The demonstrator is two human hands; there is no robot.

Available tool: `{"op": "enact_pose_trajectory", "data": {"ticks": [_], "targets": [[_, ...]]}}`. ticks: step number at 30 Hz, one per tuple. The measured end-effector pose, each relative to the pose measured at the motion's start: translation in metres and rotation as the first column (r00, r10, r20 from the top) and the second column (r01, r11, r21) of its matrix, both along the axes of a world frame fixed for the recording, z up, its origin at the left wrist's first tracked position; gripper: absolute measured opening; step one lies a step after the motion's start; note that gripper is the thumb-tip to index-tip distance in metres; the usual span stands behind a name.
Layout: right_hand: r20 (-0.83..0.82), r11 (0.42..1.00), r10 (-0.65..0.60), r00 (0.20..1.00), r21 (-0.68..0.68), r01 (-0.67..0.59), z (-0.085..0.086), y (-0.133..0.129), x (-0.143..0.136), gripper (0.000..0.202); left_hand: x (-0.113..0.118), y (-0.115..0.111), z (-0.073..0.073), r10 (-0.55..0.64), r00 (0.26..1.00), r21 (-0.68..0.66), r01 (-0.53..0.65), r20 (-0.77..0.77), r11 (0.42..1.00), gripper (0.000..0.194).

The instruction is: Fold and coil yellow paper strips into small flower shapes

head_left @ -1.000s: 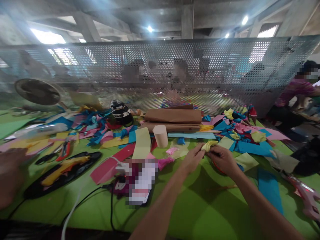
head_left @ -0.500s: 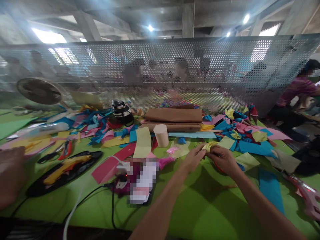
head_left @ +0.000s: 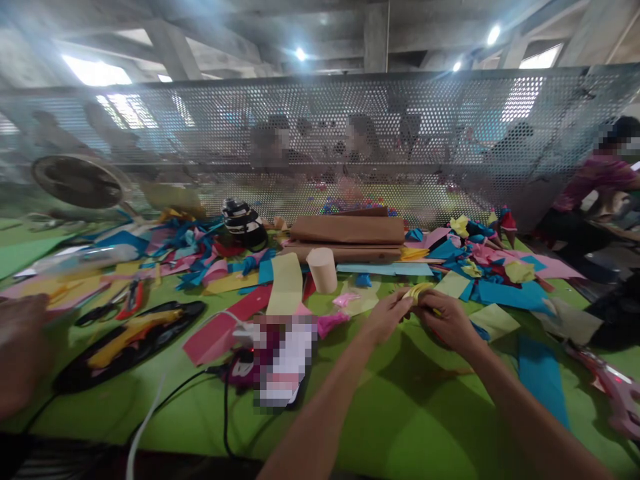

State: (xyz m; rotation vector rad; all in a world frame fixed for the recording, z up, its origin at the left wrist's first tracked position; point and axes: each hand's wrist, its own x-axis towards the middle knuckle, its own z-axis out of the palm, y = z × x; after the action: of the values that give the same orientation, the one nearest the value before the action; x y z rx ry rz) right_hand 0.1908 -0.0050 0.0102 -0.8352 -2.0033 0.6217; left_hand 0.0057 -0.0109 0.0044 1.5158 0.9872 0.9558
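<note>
My left hand (head_left: 387, 315) is closed on the left end of a small piece of yellow paper (head_left: 419, 291), which looks folded or layered. The fingers of my right hand (head_left: 447, 319) pinch its right side. Both hands hold the paper a little above the green table, slightly right of centre. A trace of red shows beneath my right palm, too covered to name. Just left of my hands are a pale yellow sheet (head_left: 361, 304) and a pink crumpled scrap (head_left: 345, 299). Another pale yellow sheet (head_left: 495, 322) lies to the right.
A phone (head_left: 286, 367) lies beside a power strip with cables. Scissors (head_left: 131, 300) and a black tray (head_left: 67, 373) are on the left, near another person's hand (head_left: 23, 347). A pink glue gun (head_left: 613, 390) rests at the right. Behind stand a paper roll (head_left: 323, 272) and brown sheets (head_left: 347, 231).
My fingers have shifted slightly on the yellow paper, whose layers now show more clearly. Things on the table have stayed put.
</note>
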Motion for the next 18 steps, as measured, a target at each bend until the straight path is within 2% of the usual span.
{"op": "enact_pose_trajectory", "data": {"ticks": [7,13,18], "targets": [[0.017,1.000,0.007,1.000,-0.004,-0.007,0.0004,-0.0013,0.0002,0.015,-0.0018,0.0000,-0.0021,0.012,1.000,0.009,-0.012,-0.002,1.000,0.044],[0.020,1.000,-0.016,1.000,0.026,0.015,0.0038,-0.0021,-0.0023,0.019,-0.0014,-0.0006,0.0032,0.001,1.000,-0.005,-0.001,0.030,1.000,0.044],[0.030,1.000,0.003,1.000,0.019,-0.004,0.0068,-0.0033,-0.0035,0.021,-0.0024,-0.0018,0.0049,-0.011,1.000,0.039,0.012,-0.030,0.999,0.040]]}}
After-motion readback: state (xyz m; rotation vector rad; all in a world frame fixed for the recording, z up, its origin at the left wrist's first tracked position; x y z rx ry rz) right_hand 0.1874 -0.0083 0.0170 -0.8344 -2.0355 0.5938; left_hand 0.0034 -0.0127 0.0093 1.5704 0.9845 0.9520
